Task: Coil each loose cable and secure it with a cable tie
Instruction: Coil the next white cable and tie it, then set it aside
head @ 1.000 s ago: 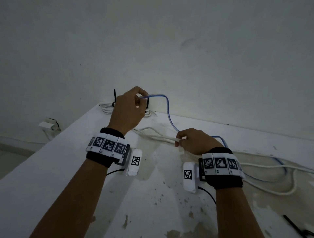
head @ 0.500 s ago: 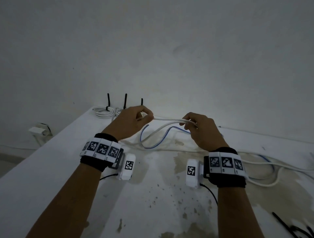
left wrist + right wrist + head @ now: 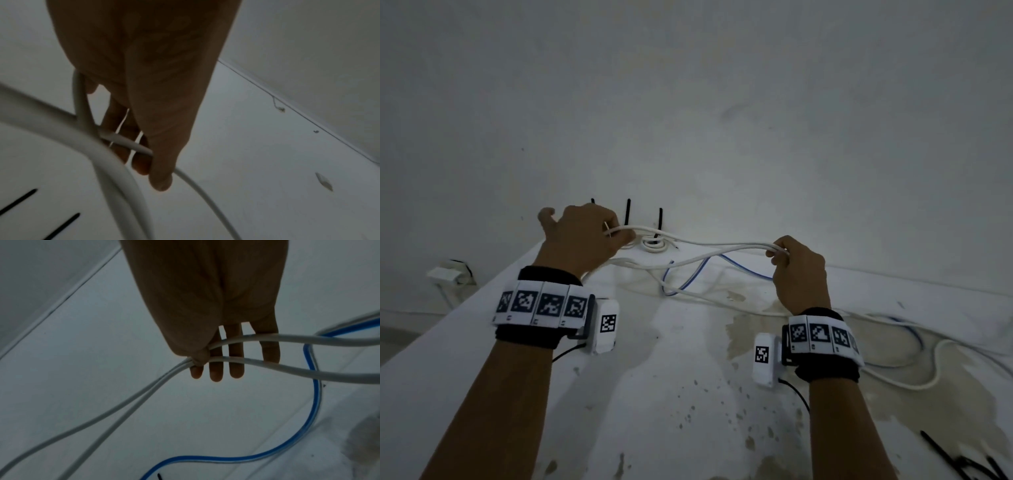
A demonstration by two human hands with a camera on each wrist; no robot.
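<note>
A white cable (image 3: 709, 244) hangs in two strands between my hands above the white table (image 3: 448, 370). My left hand (image 3: 585, 236) pinches its end at the far left, thumb over the strand (image 3: 127, 142). My right hand (image 3: 796, 263) pinches both strands (image 3: 226, 350) under the thumb, its other fingers (image 3: 216, 369) straight. The rest of the white cable trails to the right (image 3: 935, 346). A blue cable (image 3: 688, 277) loops on the table between my hands, also seen in the right wrist view as a blue cable (image 3: 314, 402).
Coiled white cables (image 3: 654, 245) with upright black ties (image 3: 627, 212) lie at the far edge by the wall. Loose black ties (image 3: 962, 466) lie at the near right corner. Stains mark the tabletop. A wall socket (image 3: 448, 274) sits low at the left.
My left hand let go of the blue cable, which dropped to the table, and took the white cable's end. Both hands then moved apart, stretching the doubled white cable between them.
</note>
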